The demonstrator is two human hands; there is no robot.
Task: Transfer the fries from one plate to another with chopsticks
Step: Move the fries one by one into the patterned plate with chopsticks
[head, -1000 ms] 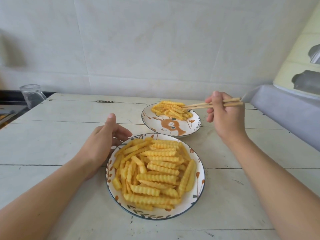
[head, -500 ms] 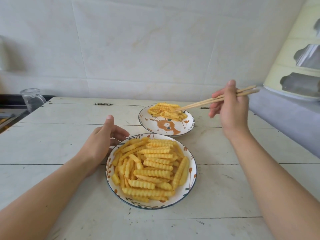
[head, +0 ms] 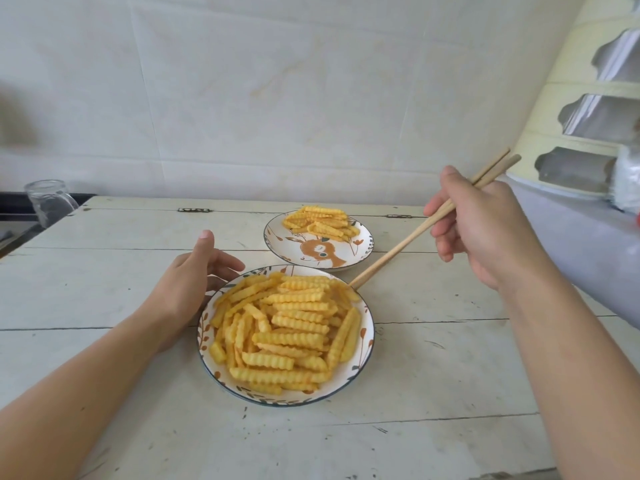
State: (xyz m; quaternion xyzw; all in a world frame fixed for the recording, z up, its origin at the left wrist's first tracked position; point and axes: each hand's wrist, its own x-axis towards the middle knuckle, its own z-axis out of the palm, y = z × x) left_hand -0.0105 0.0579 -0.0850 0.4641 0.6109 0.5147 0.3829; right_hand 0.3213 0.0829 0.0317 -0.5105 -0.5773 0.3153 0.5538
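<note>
A large patterned plate (head: 360,370) sits near me, piled with crinkle-cut fries (head: 287,327). Behind it stands a smaller deer-print plate (head: 277,237) with a small heap of fries (head: 320,221) at its far side. My right hand (head: 485,230) grips wooden chopsticks (head: 412,237); their tips reach down to the far right rim of the large plate, beside the fries there. My left hand (head: 188,282) rests on the table with fingers relaxed, cupping the large plate's left rim.
The white plank table (head: 104,271) runs to a white wall at the back. A clear glass (head: 50,200) stands beyond the far left corner. A grey-covered surface (head: 588,244) and a yellow rack lie at the right.
My right hand swung the chopstick tips from over the deer plate down to the large plate's far right rim. The left hand stayed in place.
</note>
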